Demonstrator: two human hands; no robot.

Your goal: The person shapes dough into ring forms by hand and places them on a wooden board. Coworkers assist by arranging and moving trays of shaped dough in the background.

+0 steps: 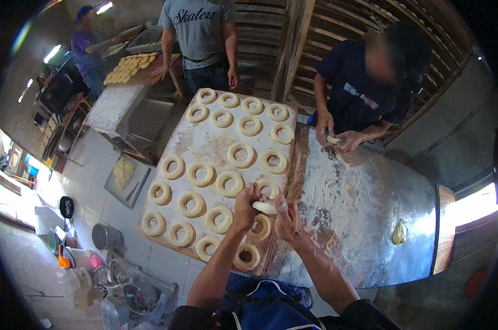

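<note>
Dough rings on board, worktable right, tray left

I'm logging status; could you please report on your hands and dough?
Left hand, right hand: both on one pale dough piece. Held over floured board. Possibly in the way: dough rings below.

A grey shirt near the top has one word in big, dark, slanting letters across its chest. A dark blue shirt on the right has a small, pale patch of print on its front. That print is too small and blurry to read.
</note>
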